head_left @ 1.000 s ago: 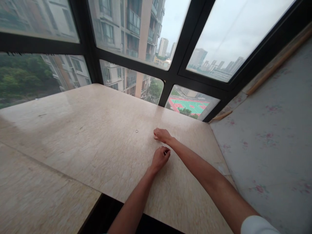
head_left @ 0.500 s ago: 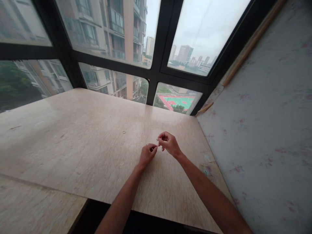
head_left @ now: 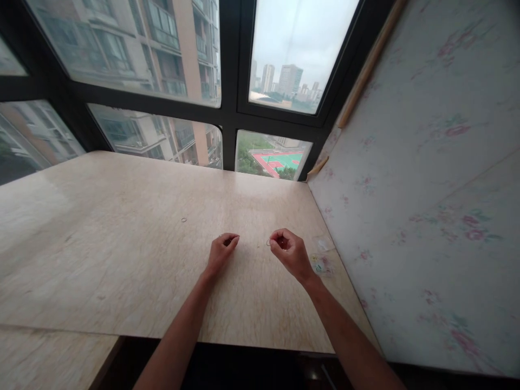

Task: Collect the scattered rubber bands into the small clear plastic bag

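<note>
My right hand (head_left: 289, 246) pinches a small thin ring (head_left: 268, 242) between thumb and forefinger, just above the pale stone-look surface. Apart from it, to the left, my left hand (head_left: 222, 248) is closed in a pinch. Whatever its fingertips hold, if anything, is too small to make out. A second thin ring (head_left: 184, 220) lies on the surface, beyond the left hand and further left. Close to the right wrist are small clear plastic bags (head_left: 323, 264) with something coloured in them.
The pale countertop (head_left: 134, 260) reaches back to dark-framed windows (head_left: 229, 141). A wall with floral paper (head_left: 406, 206) bounds it on the right. Its front edge drops to a dark gap (head_left: 244, 363) between my forearms.
My hands were together at the fingertips and have now moved apart, left hand to the left. The ring now shows in my right fingers. The whole view has turned a little to the right.
</note>
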### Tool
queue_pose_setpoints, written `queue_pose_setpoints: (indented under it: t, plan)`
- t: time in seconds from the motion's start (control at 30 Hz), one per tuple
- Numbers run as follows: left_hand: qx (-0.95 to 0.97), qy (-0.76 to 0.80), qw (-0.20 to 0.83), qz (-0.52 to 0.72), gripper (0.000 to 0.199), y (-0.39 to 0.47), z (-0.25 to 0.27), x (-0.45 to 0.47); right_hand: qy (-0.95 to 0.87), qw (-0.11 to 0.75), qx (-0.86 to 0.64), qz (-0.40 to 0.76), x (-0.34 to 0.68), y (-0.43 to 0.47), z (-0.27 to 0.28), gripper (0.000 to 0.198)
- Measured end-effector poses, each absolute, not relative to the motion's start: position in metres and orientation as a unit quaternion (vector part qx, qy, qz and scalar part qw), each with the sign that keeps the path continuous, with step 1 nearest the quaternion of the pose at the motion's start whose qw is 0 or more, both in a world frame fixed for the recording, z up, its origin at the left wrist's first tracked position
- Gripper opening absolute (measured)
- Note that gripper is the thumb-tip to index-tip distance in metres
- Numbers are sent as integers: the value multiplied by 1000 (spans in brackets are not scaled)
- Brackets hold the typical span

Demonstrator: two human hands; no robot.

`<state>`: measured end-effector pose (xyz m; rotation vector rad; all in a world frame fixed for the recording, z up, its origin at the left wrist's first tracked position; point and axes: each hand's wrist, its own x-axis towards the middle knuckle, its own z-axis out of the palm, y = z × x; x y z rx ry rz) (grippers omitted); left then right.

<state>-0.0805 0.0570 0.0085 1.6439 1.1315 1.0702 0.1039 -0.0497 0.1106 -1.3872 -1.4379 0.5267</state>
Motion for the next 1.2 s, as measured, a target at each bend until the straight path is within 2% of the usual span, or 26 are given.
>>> queue_pose_setpoints:
  t: [0.43,0.6,0.77,1.2]
  plan:
    - [616,468,459,437,33,55,9,-81,-582,502,-615,175,128,-84,112,9]
    - [602,472,469,441,35,54,11,-80,-564,503,-639,139,138,-96,107,18]
    - [600,474,472,438,37,54,12,-79,-578,481,-652,102,148,-109,104,16]
    - [594,484,474,434,37,52,15,-78,-499,479,-711,129,177,-141,77,14]
